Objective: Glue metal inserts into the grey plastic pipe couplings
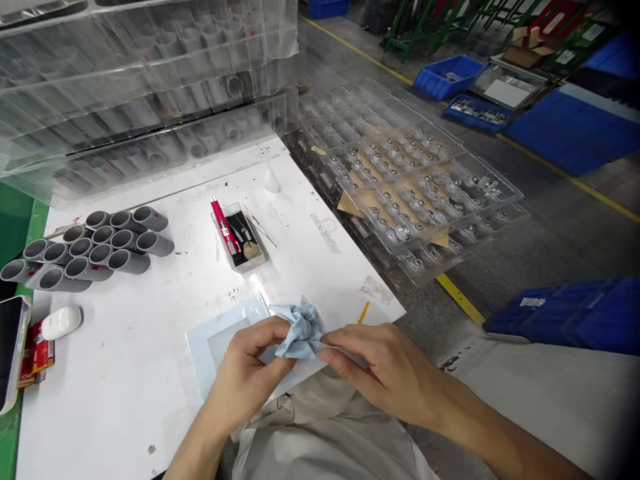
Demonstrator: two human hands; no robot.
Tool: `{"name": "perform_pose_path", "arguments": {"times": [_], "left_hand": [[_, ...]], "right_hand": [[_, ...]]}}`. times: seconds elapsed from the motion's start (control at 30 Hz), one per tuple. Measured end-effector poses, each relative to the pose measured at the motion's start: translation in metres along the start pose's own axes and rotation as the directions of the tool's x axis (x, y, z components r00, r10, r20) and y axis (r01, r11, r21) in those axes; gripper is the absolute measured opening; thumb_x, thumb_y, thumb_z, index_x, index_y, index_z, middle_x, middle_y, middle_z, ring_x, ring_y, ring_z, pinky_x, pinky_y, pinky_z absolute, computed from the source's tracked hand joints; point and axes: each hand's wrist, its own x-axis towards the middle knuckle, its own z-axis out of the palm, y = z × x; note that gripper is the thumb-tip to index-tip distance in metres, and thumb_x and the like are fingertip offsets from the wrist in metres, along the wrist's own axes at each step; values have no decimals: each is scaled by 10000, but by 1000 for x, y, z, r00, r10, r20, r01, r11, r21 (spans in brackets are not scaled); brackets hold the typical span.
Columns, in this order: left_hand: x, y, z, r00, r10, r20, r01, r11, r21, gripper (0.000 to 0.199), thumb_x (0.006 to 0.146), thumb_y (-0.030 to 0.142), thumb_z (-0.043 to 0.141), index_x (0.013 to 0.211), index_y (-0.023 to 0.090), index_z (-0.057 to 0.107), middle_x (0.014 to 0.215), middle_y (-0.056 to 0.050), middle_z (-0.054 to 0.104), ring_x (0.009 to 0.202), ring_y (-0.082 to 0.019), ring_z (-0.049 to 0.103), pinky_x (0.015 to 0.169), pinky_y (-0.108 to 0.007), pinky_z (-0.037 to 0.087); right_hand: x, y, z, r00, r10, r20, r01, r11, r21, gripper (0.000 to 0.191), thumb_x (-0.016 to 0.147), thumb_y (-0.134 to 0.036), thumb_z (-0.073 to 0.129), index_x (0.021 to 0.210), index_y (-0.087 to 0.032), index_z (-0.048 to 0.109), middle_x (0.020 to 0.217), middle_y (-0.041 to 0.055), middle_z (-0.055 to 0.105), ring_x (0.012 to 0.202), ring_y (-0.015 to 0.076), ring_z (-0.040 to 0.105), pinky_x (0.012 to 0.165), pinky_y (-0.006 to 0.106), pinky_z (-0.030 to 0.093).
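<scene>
My left hand (pixel 259 363) is closed on a crumpled light-blue cloth (pixel 301 327) above the front edge of the white table. Thumb and forefinger of my right hand (pixel 380 367) pinch a thin, pale, stick-like piece (pixel 327 345), whose near end meets the cloth. What the folds of the cloth cover is hidden. Under my left hand lies a light-blue sheet (pixel 197 340) in clear plastic. Farther back, a small open box (pixel 250 261) holds a red utility knife (pixel 226 227) and small tools.
Several grey tubes (pixel 129 261) stand at the left, near a white earbud case (pixel 61 323). A small white bottle (pixel 271 180) is farther back. Clear trays of tubes (pixel 150 120) are stacked behind. Trays of metal parts (pixel 415 180) stand right of the table, with blue crates (pixel 565 313) beyond.
</scene>
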Motion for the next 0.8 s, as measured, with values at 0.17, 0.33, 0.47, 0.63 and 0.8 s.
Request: {"name": "perform_pose_path", "arguments": {"times": [0.17,0.33,0.47,0.63,0.8], "left_hand": [[0,6,-9,940,273,204,-337,831,443,300,904,14,591,1053,217,755,977,-14,751,873,-159,690,773,-246,529],[1,5,-5,894,408,186,-438,703,560,230,857,32,622,1007,198,676,924,-14,729,848,-178,671,769,-290,525],[1,1,-3,886,447,125,-434,704,562,262,830,25,613,1009,208,669,964,-13,735,852,-170,677,771,-287,528],[1,-3,4,878,477,36,-409,710,573,220,820,31,621,948,208,651,913,-2,708,824,-159,656,747,-279,504],[-1,0,11,905,423,-38,-341,778,528,179,828,44,599,816,221,580,847,29,684,762,-124,646,690,-238,489]], "right_hand": [[-1,4,-3,997,-78,25,80,992,-95,349,1185,-406,479,1319,-222,744,1003,42,803,843,222,771,743,317,516],[0,5,-3,996,-88,16,89,992,-88,339,1187,-397,478,1284,-224,753,961,40,792,824,212,760,732,311,499],[0,5,-3,996,-89,3,89,994,-56,321,1182,-395,492,1268,-225,751,964,28,787,837,201,747,753,307,486],[2,2,-2,998,-66,-5,65,997,-40,345,1179,-413,488,1199,-219,773,864,10,742,747,175,690,690,295,435],[3,-1,-1,998,-53,-20,51,997,-58,363,1178,-413,484,1118,-218,784,751,-13,659,670,157,614,644,298,371]]}}
